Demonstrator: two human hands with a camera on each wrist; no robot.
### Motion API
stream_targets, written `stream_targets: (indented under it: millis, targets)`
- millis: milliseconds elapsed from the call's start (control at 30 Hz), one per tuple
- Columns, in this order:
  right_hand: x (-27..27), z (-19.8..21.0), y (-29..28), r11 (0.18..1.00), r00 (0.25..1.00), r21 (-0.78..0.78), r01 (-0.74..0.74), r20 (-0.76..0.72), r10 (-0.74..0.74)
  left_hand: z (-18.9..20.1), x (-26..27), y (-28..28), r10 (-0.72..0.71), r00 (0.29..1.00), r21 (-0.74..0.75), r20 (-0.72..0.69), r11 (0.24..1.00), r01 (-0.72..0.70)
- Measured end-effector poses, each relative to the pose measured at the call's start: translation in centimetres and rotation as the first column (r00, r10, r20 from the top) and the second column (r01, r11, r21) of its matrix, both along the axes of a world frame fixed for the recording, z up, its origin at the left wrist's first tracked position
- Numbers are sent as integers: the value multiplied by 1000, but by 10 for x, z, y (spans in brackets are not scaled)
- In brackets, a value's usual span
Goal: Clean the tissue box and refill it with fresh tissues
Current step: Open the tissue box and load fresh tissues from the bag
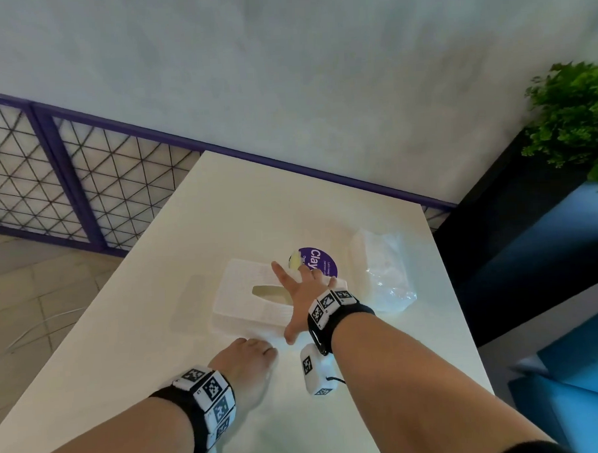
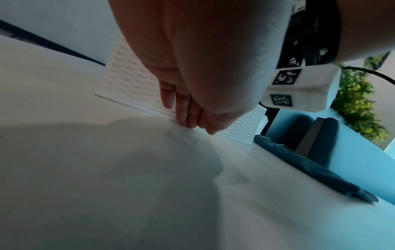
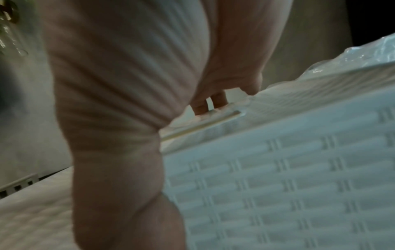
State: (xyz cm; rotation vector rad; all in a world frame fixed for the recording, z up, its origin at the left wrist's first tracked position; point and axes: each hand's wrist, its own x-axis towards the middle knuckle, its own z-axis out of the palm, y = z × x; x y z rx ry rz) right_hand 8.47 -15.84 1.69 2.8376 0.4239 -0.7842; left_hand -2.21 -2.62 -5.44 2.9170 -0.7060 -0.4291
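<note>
A white tissue box (image 1: 246,297) with a woven pattern and a slot in its lid stands in the middle of the white table (image 1: 158,335). My right hand (image 1: 294,302) spans its right part, with the fingers (image 3: 200,104) on top and the thumb (image 3: 128,211) down the near wall (image 3: 278,186). My left hand (image 1: 253,355) lies low at the near side. Its straight fingertips (image 2: 188,118) touch the bottom edge of the box (image 2: 128,81) where it meets the table. A clear plastic pack of tissues (image 1: 385,274) lies to the right of the box. Behind the box sits a yellow cloth (image 1: 296,260).
A round purple sticker (image 1: 321,259) lies on the table behind the box. A purple mesh railing (image 1: 83,187) runs beyond the far table edge. A green plant (image 1: 574,118) and blue seating (image 1: 571,368) stand to the right of the table.
</note>
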Motion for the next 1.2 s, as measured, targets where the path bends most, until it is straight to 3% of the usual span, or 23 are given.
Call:
stream_targets:
  millis: [367, 767, 867, 1000, 1133, 1200]
  targets:
    - [-1, 9, 3, 1000, 1000, -2, 4, 11, -4, 10, 8, -16, 153, 978, -16, -143, 988, -157]
    - [-10, 9, 1, 1000, 1000, -16, 3, 12, -3, 23, 0, -13, 173, 960, 4, -220, 984, -176]
    - [-7, 12, 0, 998, 998, 30, 53, -23, -53, 28, 4, -13, 191, 948, 67, -256, 981, -180]
    - [-14, 13, 0, 998, 998, 8, 57, -24, -56, 33, 5, -12, 147, 955, 83, -256, 988, -130]
    - [-15, 17, 0, 999, 998, 4, 51, -33, -51, 18, -3, 0, 80, 970, -21, -230, 996, -87]
    - [-9, 24, -3, 998, 999, 30, 50, -11, -50, 14, -13, 18, 33, 988, -98, -153, 994, -49]
